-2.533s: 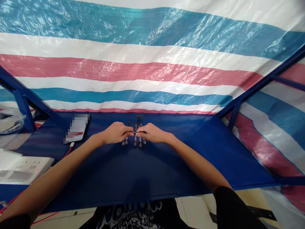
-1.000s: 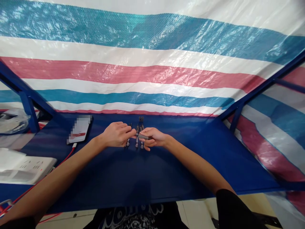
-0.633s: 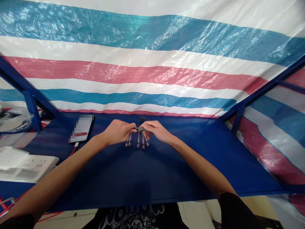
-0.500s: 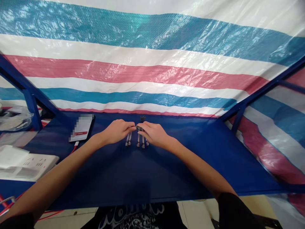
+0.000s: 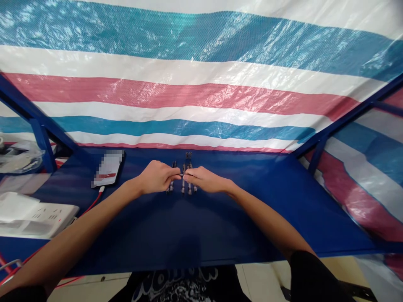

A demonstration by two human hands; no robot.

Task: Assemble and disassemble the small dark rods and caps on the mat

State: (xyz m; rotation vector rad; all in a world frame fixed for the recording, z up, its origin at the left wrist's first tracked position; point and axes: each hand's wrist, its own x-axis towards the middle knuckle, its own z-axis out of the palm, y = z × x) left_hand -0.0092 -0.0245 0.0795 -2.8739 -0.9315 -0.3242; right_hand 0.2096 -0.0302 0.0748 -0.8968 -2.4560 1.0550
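My left hand (image 5: 158,177) and my right hand (image 5: 206,179) meet over the table, both closed in a pinch. Between their fingertips runs a thin grey rod-like piece (image 5: 181,175), mostly covered by the fingers, so its kind is hard to make out. Several slim, pen-like pieces (image 5: 183,187) with clear and dark parts lie side by side beneath and between the hands. One pair of them (image 5: 171,186) is partly covered by my left fingers. Just beyond the fingertips are small dark cylindrical pieces (image 5: 188,155), close together.
A phone (image 5: 109,168) with a red charging cable (image 5: 93,204) lies left on the blue table (image 5: 176,235). Nearer is a white power strip (image 5: 40,219). Blue frame bars (image 5: 327,132) and a striped plastic sheet (image 5: 195,96) enclose the back and sides.
My right hand has dropped slightly and turned flatter, its fingers now pinched together. More of the slim pieces show between the hands. My left hand has barely moved.
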